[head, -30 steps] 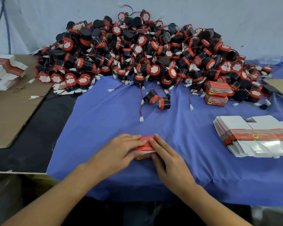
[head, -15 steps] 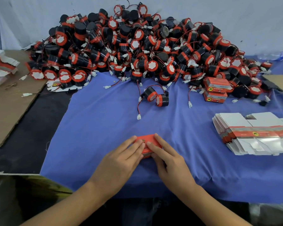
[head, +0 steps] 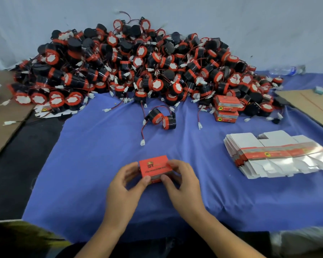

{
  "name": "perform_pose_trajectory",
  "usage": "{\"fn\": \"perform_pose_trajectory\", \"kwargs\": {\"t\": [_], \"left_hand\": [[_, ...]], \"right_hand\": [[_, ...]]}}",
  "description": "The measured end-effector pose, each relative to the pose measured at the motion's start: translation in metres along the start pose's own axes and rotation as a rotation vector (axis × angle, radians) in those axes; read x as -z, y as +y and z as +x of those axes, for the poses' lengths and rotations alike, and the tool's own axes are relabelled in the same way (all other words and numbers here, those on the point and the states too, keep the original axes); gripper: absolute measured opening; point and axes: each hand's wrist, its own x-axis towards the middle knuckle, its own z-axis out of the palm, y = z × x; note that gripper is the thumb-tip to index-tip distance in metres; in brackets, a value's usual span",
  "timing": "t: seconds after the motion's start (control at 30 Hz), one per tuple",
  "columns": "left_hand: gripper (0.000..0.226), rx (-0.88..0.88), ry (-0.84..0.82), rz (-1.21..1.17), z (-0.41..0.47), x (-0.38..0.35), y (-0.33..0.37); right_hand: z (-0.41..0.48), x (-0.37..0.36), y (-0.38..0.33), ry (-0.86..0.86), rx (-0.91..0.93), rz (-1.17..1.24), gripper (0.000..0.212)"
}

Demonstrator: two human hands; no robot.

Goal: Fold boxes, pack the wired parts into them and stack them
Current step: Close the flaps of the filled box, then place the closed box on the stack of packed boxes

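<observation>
Since a second ago my hands went from pressing the little red box (head: 155, 168) flat-ish against the cloth to cupping it from both sides, so now its printed top faces up at me and it looks like a proper closed box. Only the head view to go on: my left hand (head: 125, 187) has it on the left side with the thumb on the front edge, my right hand (head: 183, 181) mirrors that on the right, so both grips are clamped on the box, which sits low over the blue cloth (head: 93, 164) on the tabletop, right in front of me. I'd say this one is at the closing step; can't tell if a part is already inside. Next move would be setting it on the two finished boxes (head: 226, 108) by the edge of the big pile of wired parts (head: 138, 67), then grabbing a flat from the stack of unfolded boxes (head: 276, 155) on my right. Two loose parts (head: 161, 118) lie nearest, easy pick for the next one.
</observation>
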Motion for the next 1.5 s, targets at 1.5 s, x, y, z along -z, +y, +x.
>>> {"fn": "perform_pose_trajectory", "kwargs": {"t": [1.5], "left_hand": [[0.018, -0.049, -0.515, 0.221, 0.058, -0.233, 0.079]], "right_hand": [[0.067, 0.232, 0.002, 0.585, -0.420, -0.399, 0.023]]}}
